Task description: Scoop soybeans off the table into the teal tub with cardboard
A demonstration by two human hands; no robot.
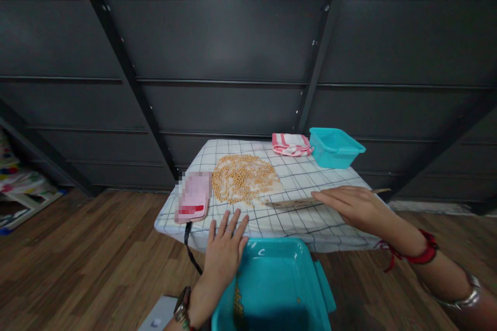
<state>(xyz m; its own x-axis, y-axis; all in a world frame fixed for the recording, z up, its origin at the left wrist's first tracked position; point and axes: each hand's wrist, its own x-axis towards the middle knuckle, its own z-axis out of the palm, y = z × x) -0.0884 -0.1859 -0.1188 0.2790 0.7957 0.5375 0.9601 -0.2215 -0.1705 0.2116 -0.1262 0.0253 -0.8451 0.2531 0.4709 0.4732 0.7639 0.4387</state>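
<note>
The two hands are well apart. The left hand (223, 248) is palm down, its fingers spread and pointing forward over the near edge of the checked tablecloth (298, 181), beside the teal basin (277, 274). The right hand (355, 208), palm down with its forearm slanting in, grips a thin wooden stick (293, 203), whose far tip sits beside the yellow beans (240, 178) scattered over the cloth.

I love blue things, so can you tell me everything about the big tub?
The tub is teal, shiny and plastic-looking: rectangular, open on top, with a rim and a strip jutting right. What look like beans lie along its left inside. It's at the table's near side, cut off below by the picture; the left grip is at its rim, touching or not is unclear.
</note>
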